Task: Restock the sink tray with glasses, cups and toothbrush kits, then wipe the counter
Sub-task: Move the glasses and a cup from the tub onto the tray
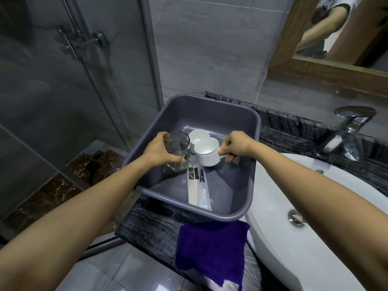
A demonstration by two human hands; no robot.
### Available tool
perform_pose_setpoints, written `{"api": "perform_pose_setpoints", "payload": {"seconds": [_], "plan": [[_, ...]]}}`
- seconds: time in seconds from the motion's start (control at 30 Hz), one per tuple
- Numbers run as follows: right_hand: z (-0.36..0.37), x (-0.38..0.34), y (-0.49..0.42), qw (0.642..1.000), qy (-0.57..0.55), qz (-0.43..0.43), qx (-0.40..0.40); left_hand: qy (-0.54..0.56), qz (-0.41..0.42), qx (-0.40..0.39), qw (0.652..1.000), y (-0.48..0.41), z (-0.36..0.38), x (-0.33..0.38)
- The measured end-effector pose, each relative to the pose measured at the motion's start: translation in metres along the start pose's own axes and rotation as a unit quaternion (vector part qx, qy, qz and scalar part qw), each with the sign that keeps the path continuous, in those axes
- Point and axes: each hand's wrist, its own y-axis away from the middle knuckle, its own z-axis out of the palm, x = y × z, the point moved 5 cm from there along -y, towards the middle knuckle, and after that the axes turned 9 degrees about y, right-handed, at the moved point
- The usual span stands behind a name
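A grey plastic tray (235, 114) sits on the dark counter left of the sink. My left hand (159, 151) is wrapped around a clear glass (178, 151) at the tray's left side. My right hand (236, 144) pinches the handle of a white cup (206, 153) inside the tray. A second white cup (198, 136) stands just behind it, touching it. Two wrapped toothbrush kits (199, 190) lie flat on the tray floor, running toward its near edge.
A purple cloth (210, 248) hangs over the counter's (151, 221) front edge below the tray. The white sink basin (294, 217) is at the right, with a chrome tap (354, 114) and an upturned glass (348, 143) behind it. A glass shower screen (73, 80) stands at the left.
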Motion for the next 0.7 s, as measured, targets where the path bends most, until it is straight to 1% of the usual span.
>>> {"api": "perform_pose_setpoints", "payload": {"seconds": [0.2,0.33,0.43,0.53,0.7], "plan": [[-0.041,-0.002,0.034,0.995,-0.083,-0.02,0.054,0.025,0.046,0.004,0.999,0.008,-0.004,0.035],[-0.073,0.011,0.072,0.984,-0.129,-0.036,0.116,0.064,0.08,0.0,0.995,0.012,-0.003,0.074],[-0.095,0.03,0.107,0.974,-0.154,-0.036,0.162,0.059,0.107,-0.023,0.992,0.016,0.005,0.108],[-0.117,0.055,0.146,0.961,-0.173,-0.018,0.214,0.059,0.13,-0.054,0.988,0.022,0.022,0.142],[-0.147,0.109,0.215,0.939,-0.172,0.013,0.297,0.073,0.169,-0.09,0.979,0.036,0.073,0.197]]}}
